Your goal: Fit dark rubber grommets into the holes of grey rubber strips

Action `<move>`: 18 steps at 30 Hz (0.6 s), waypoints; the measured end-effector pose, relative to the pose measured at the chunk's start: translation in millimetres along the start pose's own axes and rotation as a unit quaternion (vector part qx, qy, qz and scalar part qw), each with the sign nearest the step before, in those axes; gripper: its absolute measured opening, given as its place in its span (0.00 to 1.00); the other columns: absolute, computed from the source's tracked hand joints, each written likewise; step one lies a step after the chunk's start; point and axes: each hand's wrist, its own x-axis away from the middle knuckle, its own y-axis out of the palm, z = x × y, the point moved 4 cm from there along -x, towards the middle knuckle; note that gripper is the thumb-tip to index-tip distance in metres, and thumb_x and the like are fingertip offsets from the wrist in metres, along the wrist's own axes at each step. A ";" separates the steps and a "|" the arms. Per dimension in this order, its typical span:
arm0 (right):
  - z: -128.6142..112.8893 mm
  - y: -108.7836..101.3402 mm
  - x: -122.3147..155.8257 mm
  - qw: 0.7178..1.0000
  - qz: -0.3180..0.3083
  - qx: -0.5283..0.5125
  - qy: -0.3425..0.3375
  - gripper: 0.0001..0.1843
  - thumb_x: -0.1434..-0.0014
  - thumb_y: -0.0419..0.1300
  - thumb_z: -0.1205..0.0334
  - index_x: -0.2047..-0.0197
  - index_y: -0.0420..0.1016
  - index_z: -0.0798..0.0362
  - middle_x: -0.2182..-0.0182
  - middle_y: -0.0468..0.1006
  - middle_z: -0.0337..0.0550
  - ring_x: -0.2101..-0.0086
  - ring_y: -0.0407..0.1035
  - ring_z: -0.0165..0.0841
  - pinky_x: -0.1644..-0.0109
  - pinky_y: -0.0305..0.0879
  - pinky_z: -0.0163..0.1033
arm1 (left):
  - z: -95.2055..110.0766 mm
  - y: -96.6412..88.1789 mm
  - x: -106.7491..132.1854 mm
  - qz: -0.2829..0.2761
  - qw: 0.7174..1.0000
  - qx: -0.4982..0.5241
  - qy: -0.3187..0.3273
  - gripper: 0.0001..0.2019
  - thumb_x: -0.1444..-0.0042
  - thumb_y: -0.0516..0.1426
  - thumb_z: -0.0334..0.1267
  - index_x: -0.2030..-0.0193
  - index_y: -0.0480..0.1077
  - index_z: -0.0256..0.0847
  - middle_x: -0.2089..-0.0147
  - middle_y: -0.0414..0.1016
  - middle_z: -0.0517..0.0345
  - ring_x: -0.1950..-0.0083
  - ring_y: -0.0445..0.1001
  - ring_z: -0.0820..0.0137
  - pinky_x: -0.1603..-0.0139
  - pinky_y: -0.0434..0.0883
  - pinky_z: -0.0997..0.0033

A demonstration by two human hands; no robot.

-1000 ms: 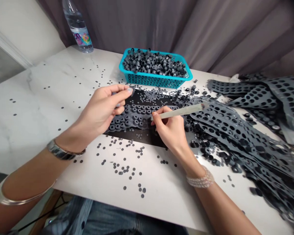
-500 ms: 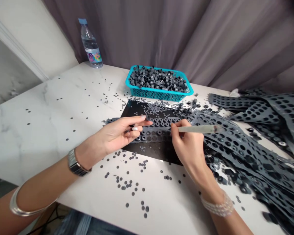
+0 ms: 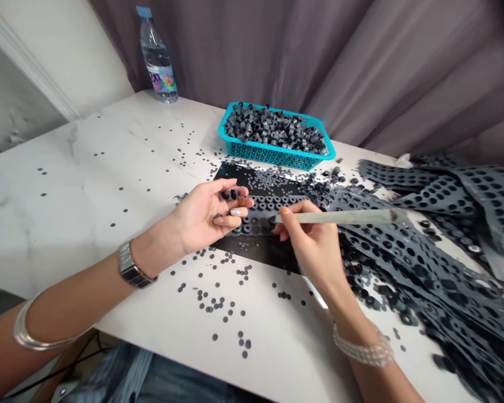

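Rubber rings point(image 3: 233, 195), 2 on L hand point(image 3: 201, 215), R hand point(image 3: 308, 243) w/ stick point(image 3: 340, 217)

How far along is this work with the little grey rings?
Done: the blue basket looks well filled with rings, and punched strips lie emptied at right. In hand: the left hand holds small rings; the right hand holds a pale stick. Left: a ring-filled strip on the black mat.
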 end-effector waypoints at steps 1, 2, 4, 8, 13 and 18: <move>0.1 4.5 0.9 1.000 -0.024 -0.011 0.012 0.13 0.38 0.57 0.53 0.71 0.67 0.51 0.78 0.73 0.37 0.78 0.67 0.30 0.73 0.61 0.34 | 0.9 -0.2 0.4 0.001 1.000 -0.021 0.011 0.06 0.42 0.54 0.31 0.69 0.69 0.33 0.69 0.68 0.51 0.79 0.59 0.82 0.87 0.50 0.85; 0.4 8.4 1.7 0.999 -0.044 -0.016 0.023 0.13 0.38 0.58 0.53 0.71 0.67 0.51 0.79 0.73 0.37 0.78 0.67 0.30 0.73 0.61 0.34 | 1.8 0.1 1.4 0.002 0.998 -0.055 0.024 0.05 0.43 0.55 0.30 0.68 0.70 0.32 0.69 0.69 0.51 0.78 0.58 0.82 0.87 0.48 0.85; 0.7 14.2 2.6 0.997 -0.068 -0.012 0.031 0.13 0.39 0.57 0.54 0.72 0.67 0.52 0.79 0.73 0.37 0.78 0.67 0.29 0.73 0.61 0.34 | 3.4 1.6 4.5 0.006 0.984 -0.167 0.058 0.05 0.45 0.56 0.27 0.64 0.74 0.33 0.70 0.68 0.54 0.79 0.56 0.82 0.86 0.46 0.83; -0.6 21.1 3.2 0.996 -0.077 0.038 0.008 0.13 0.38 0.56 0.55 0.72 0.69 0.52 0.78 0.73 0.38 0.78 0.66 0.29 0.73 0.59 0.34 | 6.3 6.6 12.1 0.015 0.861 -0.472 0.191 0.06 0.46 0.58 0.32 0.67 0.77 0.39 0.75 0.66 0.59 0.78 0.55 0.77 0.80 0.51 0.76; -4.8 26.3 3.7 0.995 -0.065 0.071 -0.031 0.13 0.38 0.55 0.58 0.74 0.68 0.52 0.80 0.70 0.36 0.78 0.62 0.28 0.74 0.54 0.34 | 0.1 2.3 12.9 -0.007 0.671 -0.665 0.328 0.04 0.50 0.61 0.34 0.68 0.78 0.45 0.69 0.72 0.57 0.67 0.65 0.66 0.64 0.60 0.70; -7.0 28.2 3.9 0.993 -0.067 0.088 -0.046 0.13 0.38 0.54 0.61 0.74 0.67 0.52 0.81 0.68 0.34 0.79 0.60 0.27 0.73 0.53 0.34 | -7.3 -4.1 8.9 -0.032 0.610 -0.725 0.319 0.06 0.48 0.58 0.33 0.65 0.78 0.43 0.67 0.70 0.55 0.65 0.66 0.65 0.61 0.59 0.68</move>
